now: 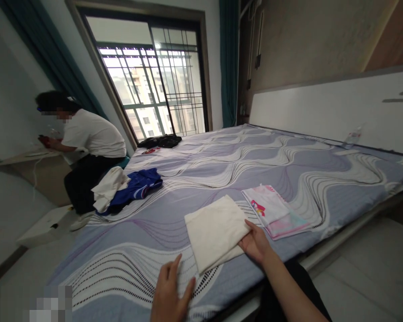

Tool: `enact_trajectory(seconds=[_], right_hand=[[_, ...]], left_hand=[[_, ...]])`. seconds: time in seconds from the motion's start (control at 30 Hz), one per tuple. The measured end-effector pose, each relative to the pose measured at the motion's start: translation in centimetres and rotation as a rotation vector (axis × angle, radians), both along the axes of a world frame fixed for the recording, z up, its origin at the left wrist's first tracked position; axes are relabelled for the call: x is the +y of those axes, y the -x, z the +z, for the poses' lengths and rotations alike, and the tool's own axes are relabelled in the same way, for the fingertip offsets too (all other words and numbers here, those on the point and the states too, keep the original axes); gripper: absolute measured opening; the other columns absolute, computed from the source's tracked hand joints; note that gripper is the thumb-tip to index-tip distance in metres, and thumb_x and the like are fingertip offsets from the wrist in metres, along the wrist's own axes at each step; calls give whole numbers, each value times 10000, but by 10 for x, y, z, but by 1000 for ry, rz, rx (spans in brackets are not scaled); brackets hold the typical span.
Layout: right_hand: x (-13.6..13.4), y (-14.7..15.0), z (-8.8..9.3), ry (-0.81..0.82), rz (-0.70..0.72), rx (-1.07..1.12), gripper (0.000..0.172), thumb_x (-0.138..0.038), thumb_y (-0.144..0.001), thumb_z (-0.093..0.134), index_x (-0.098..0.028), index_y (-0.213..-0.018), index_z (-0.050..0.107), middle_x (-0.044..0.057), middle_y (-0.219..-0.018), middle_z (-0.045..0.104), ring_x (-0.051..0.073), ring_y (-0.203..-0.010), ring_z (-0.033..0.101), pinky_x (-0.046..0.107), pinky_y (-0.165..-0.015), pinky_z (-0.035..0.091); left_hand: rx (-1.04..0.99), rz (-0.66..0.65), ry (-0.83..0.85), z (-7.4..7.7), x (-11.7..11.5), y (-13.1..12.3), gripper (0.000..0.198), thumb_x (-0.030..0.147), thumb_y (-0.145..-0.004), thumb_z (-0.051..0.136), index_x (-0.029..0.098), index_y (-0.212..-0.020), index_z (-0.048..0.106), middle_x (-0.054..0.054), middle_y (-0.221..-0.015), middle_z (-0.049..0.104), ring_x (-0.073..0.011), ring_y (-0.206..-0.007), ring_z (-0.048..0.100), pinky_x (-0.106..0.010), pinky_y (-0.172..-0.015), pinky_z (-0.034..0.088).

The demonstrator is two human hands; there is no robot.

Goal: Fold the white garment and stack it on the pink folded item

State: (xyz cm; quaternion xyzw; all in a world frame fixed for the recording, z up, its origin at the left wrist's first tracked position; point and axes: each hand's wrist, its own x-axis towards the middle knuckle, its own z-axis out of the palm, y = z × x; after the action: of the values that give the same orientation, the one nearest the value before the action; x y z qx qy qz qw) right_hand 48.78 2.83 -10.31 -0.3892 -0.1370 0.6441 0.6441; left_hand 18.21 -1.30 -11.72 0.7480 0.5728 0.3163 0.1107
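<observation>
A folded cream-white cloth (215, 231) lies flat near the front edge of the bed (221, 161). My right hand (255, 242) grips its right front corner, thumb on top. My left hand (169, 295) rests flat and open on the grey wave-patterned bedsheet, just left of the cloth and apart from it. A folded pink and white garment (276, 210) with a cartoon print lies just right of the cream cloth.
A heap of blue and white clothes (126, 188) lies at the bed's left edge. Dark clothing (159, 141) lies at the far end by the window. Another person in a white shirt (89, 143) sits at the left by a low desk. A white headboard (329, 107) runs along the right.
</observation>
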Motion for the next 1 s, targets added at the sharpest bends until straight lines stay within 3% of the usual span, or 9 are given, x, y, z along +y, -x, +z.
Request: enact_trajectory(seconds=[0.1,0.17,0.33,0.47,0.63,0.77,0.9,1.0], right_hand=[[2,-11,-3,45,4,202,456,-235,-883,556,-153,-1329,504,114,-1187,704,226,-1112,657,408,-927,554],[6,-12,-2,70,14,310,455,-198,-889,572,-147,-1335,497,115,-1154,718,220,-1091,669,406,-916,565],[9,-9,-4,59,12,339,449,-108,-883,575,-125,-1324,494,124,-1116,730,211,-1045,690,391,-882,587],[7,-8,-3,39,-17,277,430,-85,-848,593,-129,-1271,527,114,-1083,738,203,-1012,698,368,-862,594],[3,-13,-2,60,88,-13,260,-149,-790,597,-131,-1049,616,96,-964,748,195,-879,714,334,-790,600],[-10,-11,-3,73,208,-201,116,-147,-676,627,-139,-790,644,73,-750,728,180,-684,695,294,-677,588],[-21,8,-5,97,332,-365,90,-205,-631,649,-144,-696,640,46,-621,679,173,-547,641,297,-564,551],[-18,25,-8,104,329,-529,179,-319,-662,680,-143,-669,646,56,-621,679,194,-572,642,295,-542,519]], left_hand=[[96,-20,-85,-4,1,-48,636,455,-799,630,211,-1369,489,-118,-1129,526,-262,-1001,589,-466,-899,536],[136,11,-122,-6,4,-67,581,406,-820,614,208,-1356,508,-112,-1124,502,-241,-941,593,-454,-857,548],[100,173,-92,-7,6,-83,436,272,-853,553,161,-1275,564,-109,-1104,476,-200,-878,627,-358,-779,565],[275,206,-24,-1,5,-86,474,194,-871,510,183,-1345,520,-104,-1049,567,-207,-806,647,-348,-721,550],[344,148,37,3,12,-67,387,158,-891,463,169,-1251,606,-78,-1034,741,-237,-865,694,-352,-778,539],[311,191,-55,6,9,-35,364,201,-915,437,203,-1225,628,-49,-1055,761,-226,-871,705,-334,-756,539],[332,231,-169,3,-4,2,362,227,-925,405,212,-1203,637,-45,-1093,753,-213,-881,705,-330,-782,529],[378,234,-158,-5,-15,18,362,257,-919,411,190,-1194,637,-65,-1056,757,-226,-878,705,-343,-785,520]])
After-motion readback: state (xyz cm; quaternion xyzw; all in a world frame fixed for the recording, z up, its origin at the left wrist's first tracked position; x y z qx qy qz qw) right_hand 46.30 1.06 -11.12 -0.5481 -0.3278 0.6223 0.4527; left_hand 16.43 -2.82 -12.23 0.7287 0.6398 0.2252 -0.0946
